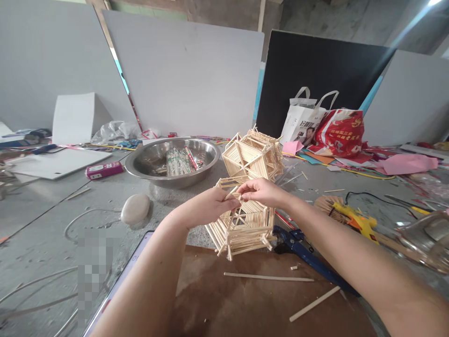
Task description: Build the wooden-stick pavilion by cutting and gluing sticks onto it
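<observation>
A pale structure of thin wooden sticks (245, 229) stands at the middle, with a second many-sided part (247, 157) at its back. My left hand (215, 203) is over the front part, its fingers pinched on a short wooden stick. Close beside it, my right hand (261, 192) has its fingers pressed together near the same stick; what lies between them is too small to make out. Two loose sticks (268, 277) (315, 304) lie on the brown board (210, 299) in front.
A steel basin (171, 180) with wrapped packs is at the back left. Blue-handled cutters (301, 252) lie under my right forearm, with a yellow glue gun (356, 220) farther right. A white puck (135, 209), a purple box (104, 170) and a phone (119, 281) are left.
</observation>
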Tool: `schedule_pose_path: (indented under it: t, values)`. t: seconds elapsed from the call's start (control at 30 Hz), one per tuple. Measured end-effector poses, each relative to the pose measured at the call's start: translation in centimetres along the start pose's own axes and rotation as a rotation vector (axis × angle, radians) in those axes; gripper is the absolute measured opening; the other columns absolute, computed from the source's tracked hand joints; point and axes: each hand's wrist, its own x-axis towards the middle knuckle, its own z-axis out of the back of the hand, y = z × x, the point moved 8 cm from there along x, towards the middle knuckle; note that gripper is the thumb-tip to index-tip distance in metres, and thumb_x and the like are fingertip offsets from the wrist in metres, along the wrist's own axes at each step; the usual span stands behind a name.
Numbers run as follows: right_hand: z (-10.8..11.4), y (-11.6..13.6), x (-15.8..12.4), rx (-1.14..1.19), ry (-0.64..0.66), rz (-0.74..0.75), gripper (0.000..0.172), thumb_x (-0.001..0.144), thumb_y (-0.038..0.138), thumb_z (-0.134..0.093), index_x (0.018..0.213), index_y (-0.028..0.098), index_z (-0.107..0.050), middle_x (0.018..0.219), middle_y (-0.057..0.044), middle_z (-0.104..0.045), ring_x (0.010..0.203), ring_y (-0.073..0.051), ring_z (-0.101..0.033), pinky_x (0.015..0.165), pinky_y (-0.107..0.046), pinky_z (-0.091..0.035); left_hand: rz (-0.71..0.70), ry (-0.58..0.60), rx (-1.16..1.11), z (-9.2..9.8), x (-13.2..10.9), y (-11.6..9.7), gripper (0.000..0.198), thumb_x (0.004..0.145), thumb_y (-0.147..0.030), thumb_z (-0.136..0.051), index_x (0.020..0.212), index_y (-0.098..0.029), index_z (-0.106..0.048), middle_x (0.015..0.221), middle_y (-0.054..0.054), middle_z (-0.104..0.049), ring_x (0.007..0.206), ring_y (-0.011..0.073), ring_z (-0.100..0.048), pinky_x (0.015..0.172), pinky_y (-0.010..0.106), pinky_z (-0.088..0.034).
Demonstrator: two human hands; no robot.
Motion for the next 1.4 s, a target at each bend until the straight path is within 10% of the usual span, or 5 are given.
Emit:
schedule_pose_path:
  t: [0.5,0.83,1.07,1.4]
  values:
    - [0.2,-0.5,0.0,0.010,-0.015,-0.019,0.024,0.068,0.018,-0.057,0.091,0.011,-0.059,0.086,-0.008,-0.064,0.076,-0.012,-0.059,0.074,-0.029,-0.046,0.007,0.015,0.015,0.0,0.1,0.2,0.036,0.079,-0.042,-0.033,0.073,-0.016,-0.058,0.050,-0.004,-0.037,0.045,0.0071,-0.035,0.044,0.021,-0.026]
    - [2.9,0.5,-1.1,-0.048,-0.244,0.075,0.024,0.072,0.028,-0.055,0.091,0.014,-0.057,0.091,-0.008,-0.062,0.083,-0.014,-0.057,0.078,-0.032,-0.044,-0.055,-0.044,0.005,0.3,-0.1,-0.6,0.032,0.079,-0.036,-0.033,0.074,-0.017,-0.058,0.053,-0.004,-0.043,0.047,0.0068,-0.036,0.048,0.021,-0.030]
    - [2.9,3.1,-2.9,0.116,-0.252,0.103,0.019,0.072,0.027,-0.055,0.088,0.016,-0.056,0.079,-0.004,-0.061,0.066,-0.009,-0.054,0.064,-0.025,-0.046,-0.005,-0.224,-0.086,1.8,-0.4,-0.5,0.027,0.076,-0.031,-0.036,0.081,-0.018,-0.058,0.062,-0.001,-0.048,0.056,0.0089,-0.041,0.052,0.021,-0.032]
    - [0.4,8.5,-4.7,0.223,-0.137,0.220,0.011,0.072,0.029,-0.055,0.075,0.018,-0.056,0.066,0.002,-0.057,0.059,-0.008,-0.052,0.053,-0.021,-0.044,-0.054,-0.090,-0.213,-1.0,-0.4,-3.0,0.022,0.077,-0.027,-0.035,0.062,-0.016,-0.045,0.056,-0.003,-0.041,0.050,0.0067,-0.036,0.047,0.020,-0.030]
